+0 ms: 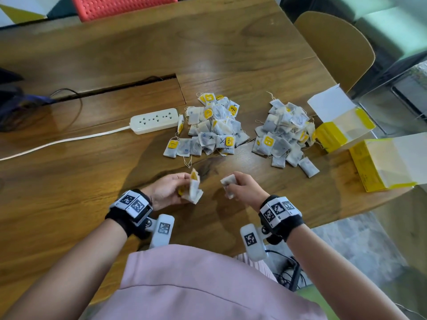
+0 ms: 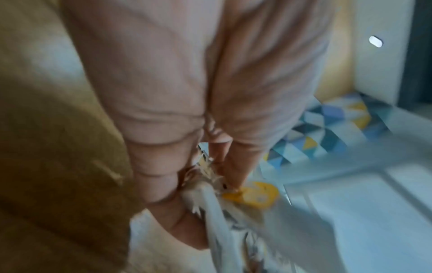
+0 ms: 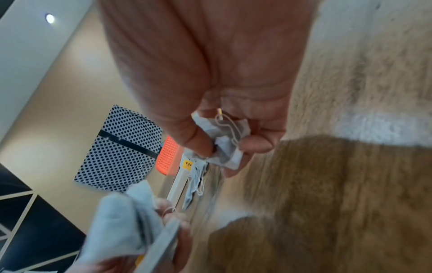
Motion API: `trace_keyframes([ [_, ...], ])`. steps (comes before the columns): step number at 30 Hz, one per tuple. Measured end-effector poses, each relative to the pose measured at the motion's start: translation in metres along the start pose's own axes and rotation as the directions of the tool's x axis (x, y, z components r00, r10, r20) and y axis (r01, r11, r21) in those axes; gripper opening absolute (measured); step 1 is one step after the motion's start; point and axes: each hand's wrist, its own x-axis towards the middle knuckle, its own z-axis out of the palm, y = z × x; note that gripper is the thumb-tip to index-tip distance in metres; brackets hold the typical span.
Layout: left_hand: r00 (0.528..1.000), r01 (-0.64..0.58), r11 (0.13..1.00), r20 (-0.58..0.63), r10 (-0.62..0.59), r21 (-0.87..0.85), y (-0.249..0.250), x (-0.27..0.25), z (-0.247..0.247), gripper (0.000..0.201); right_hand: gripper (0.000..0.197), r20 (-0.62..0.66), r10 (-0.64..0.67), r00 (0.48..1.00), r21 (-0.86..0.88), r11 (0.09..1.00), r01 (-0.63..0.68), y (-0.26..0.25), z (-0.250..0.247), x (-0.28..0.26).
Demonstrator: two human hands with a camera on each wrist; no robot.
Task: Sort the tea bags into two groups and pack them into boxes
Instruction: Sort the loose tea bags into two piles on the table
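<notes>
Hands low in the frame: left hand (image 1: 166,190) grips several tea bags (image 1: 193,190), right hand (image 1: 243,188) pinches 1 tea bag (image 1: 228,184). 2 piles sit above; open yellow boxes (image 1: 342,125) at right, nearer the right hand.

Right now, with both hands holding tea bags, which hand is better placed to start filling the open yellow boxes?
Right. The right hand grips tea bags on the same side as the two open yellow boxes; the left hand would probably have to cross over both piles.

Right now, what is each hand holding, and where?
Left hand grips several tea bags by their edges; right hand pinches one tea bag mid-body.
</notes>
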Motion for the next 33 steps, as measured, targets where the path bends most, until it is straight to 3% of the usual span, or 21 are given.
trace_keyframes([
  [4,0.986,0.110,0.901,0.162,-0.045,-0.419,0.001,0.003,-0.006,0.022,0.017,-0.042,0.009,0.999,-0.046,0.999,-0.011,0.001,-0.002,0.002],
  [8,0.981,0.123,0.816,0.194,-0.013,-0.565,-0.004,0.006,-0.004,0.045,0.005,-0.089,0.007,0.996,-0.070,0.997,-0.013,0.007,-0.003,0.001],
  [10,0.981,0.110,0.771,0.194,0.018,-0.627,-0.004,0.005,0.000,0.050,0.011,-0.108,0.013,0.994,-0.074,0.997,-0.021,0.011,-0.003,0.003],
  [14,0.973,0.034,0.775,0.199,0.119,-0.631,-0.005,0.001,0.003,0.034,0.027,-0.137,0.045,0.989,-0.020,0.999,-0.048,0.015,-0.003,0.005],
  [18,0.991,-0.024,0.836,0.098,0.092,-0.548,-0.006,0.005,0.006,0.017,0.021,-0.099,0.062,0.993,0.171,0.984,-0.045,0.004,-0.001,0.001],
  [24,0.993,-0.026,0.839,0.084,0.086,-0.544,-0.006,0.010,0.007,0.038,0.022,-0.006,0.088,0.996,0.520,0.851,-0.072,-0.011,0.000,0.000],
  [28,0.996,-0.029,0.824,0.054,0.072,-0.566,-0.004,0.009,0.008,0.045,0.025,0.006,0.117,0.993,0.568,0.817,-0.099,-0.011,-0.009,0.001],
  [31,0.998,-0.042,0.864,0.026,0.064,-0.501,-0.003,0.008,0.010,0.044,0.033,-0.245,0.171,0.954,0.382,0.922,-0.067,-0.008,-0.033,0.012],
  [33,0.997,-0.062,0.901,0.018,0.078,-0.430,-0.001,0.005,0.012,0.041,0.042,-0.480,0.168,0.861,0.210,0.975,-0.074,-0.006,-0.057,0.025],
])
